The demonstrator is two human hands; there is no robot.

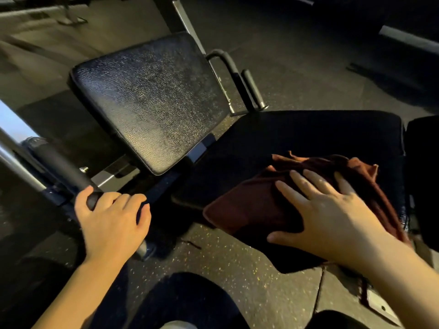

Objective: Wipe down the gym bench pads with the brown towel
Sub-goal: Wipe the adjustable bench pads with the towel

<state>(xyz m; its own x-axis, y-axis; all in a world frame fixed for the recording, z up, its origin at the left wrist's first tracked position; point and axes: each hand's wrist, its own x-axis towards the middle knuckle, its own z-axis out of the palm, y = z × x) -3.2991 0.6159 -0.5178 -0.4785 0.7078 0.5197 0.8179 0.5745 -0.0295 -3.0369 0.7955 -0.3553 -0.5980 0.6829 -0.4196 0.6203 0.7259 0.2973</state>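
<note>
A: Two hands are at work, nearest the camera. The left hand [111,217] has its fingers [129,201] curled round the end of a black padded handle [64,167]; it is bracing, not wiping.

B: And the right hand [332,214]?

A: Its fingers [306,184] lie straight and spread, pressing flat on the brown towel [256,205]. They grip nothing. The towel sits bunched directly under the palm and fingertips, spilling past them on the far side and toward the thumb, on the flat seat pad [297,136].

B: What could go wrong from here?

A: I would judge that the towel may slide out from under a flat palm, since nothing pinches it. Its near corner already reaches the pad's edge, so a stroke toward the body could drag it off onto the speckled floor [237,269]. The bunched folds also mean uneven contact, so strips of pad might be missed.

B: Anything beyond the fingertips?

A: The tilted back pad [147,98] stands beyond and to the left of them, apart from the towel. Its surface shines in patches; whether it has been wiped I cannot tell. Beyond the fingertips, past the seat pad's far edge, a metal grip bar [251,89] stands.
</note>
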